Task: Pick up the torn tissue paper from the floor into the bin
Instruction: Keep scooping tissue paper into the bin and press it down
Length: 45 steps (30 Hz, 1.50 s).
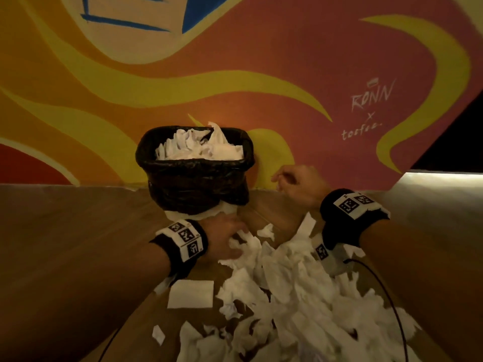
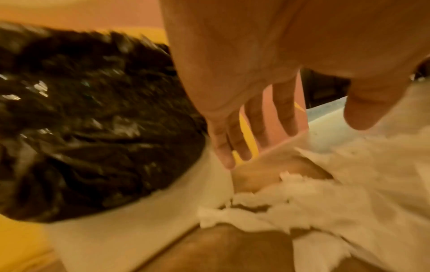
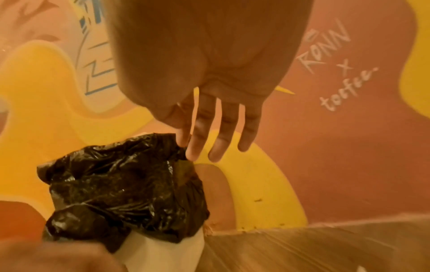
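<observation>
A bin (image 1: 194,163) lined with a black bag stands against the wall, heaped with white tissue. Torn tissue paper (image 1: 287,296) lies in a big pile on the wooden floor in front of it. My left hand (image 1: 232,239) is low at the bin's base, its fingers on the far edge of the pile. In the left wrist view the left hand (image 2: 298,139) is spread with straight fingers over the tissue (image 2: 325,193), gripping nothing. My right hand (image 1: 285,181) hovers right of the bin; the right wrist view shows the right hand (image 3: 216,143) empty with straight fingers beside the bag (image 3: 125,187).
A painted mural wall (image 1: 313,74) runs directly behind the bin. A black cable (image 1: 386,291) trails over the tissue on the right. A flat rectangular sheet (image 1: 190,293) and a small scrap (image 1: 158,334) lie left of the pile. A pale ledge (image 1: 439,184) is at far right.
</observation>
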Each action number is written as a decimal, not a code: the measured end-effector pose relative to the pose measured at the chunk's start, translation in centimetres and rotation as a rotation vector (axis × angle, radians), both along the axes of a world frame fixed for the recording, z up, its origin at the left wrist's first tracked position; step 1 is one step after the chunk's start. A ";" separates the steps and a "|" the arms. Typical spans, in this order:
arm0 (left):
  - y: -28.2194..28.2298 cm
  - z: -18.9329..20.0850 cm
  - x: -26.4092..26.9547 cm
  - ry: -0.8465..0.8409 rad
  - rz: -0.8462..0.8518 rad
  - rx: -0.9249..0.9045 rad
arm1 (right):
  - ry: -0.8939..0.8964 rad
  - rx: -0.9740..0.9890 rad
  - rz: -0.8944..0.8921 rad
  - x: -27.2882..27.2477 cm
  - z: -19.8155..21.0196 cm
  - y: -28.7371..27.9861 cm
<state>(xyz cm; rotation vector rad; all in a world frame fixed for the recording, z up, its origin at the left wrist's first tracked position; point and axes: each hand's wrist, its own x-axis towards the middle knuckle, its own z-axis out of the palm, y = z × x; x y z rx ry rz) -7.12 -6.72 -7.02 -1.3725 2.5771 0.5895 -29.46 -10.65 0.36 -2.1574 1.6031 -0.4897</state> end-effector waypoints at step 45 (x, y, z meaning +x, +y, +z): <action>9.3 -7.4 6.7 -0.123 0.250 0.217 | -0.016 0.456 0.169 4.7 -8.4 8.7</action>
